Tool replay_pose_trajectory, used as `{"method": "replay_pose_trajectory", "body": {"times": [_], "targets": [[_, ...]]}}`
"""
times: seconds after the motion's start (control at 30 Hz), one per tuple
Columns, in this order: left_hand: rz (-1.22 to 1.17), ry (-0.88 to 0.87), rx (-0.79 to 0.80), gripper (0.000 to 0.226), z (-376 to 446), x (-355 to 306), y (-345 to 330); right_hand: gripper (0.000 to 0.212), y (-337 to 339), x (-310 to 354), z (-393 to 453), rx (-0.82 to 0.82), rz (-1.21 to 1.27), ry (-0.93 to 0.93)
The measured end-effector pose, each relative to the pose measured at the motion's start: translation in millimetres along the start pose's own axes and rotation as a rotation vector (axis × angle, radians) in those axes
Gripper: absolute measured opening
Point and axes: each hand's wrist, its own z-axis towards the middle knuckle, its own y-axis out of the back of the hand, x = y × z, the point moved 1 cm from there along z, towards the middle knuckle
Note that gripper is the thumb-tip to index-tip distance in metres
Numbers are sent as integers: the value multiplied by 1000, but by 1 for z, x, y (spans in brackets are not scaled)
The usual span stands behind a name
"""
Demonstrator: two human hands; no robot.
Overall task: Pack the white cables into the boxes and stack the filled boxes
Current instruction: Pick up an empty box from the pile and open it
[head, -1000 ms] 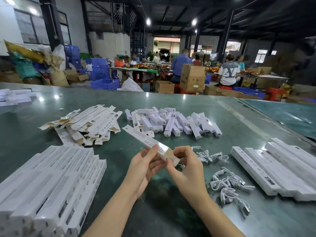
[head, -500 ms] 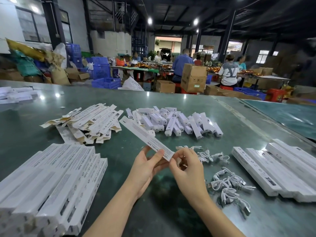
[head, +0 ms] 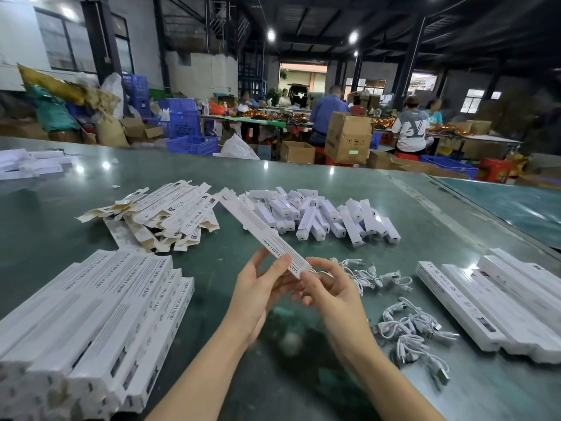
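Mid-air, one long box (head: 267, 238) gripped at its near end.
Left hand (head: 258, 287) pinches it; right hand (head: 331, 291) curls at the flap, contents unseen. Loose cables (head: 406, 329) lie rightward; a poor tuck could spill one.

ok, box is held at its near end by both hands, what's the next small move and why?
Probably close the near end flap. The left hand pinches the long white box and the right hand works at its near end, where a thin white cable seems to be entering. Once it is in, the box likely goes onto the stack of boxes on the left.
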Motion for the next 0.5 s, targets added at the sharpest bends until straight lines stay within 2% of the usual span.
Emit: {"method": "replay_pose_trajectory", "body": {"times": [0.1, 0.27, 0.5], "targets": [[10, -4, -10, 50, 0, -1, 0, 20, 0, 2, 0, 77, 118, -83], [20, -10, -5, 61, 0, -2, 0, 20, 1, 2, 0, 113, 181, -134], [9, 11, 25, 56, -2, -5, -1, 42, 1, 4, 0, 163, 237, -165]]}}
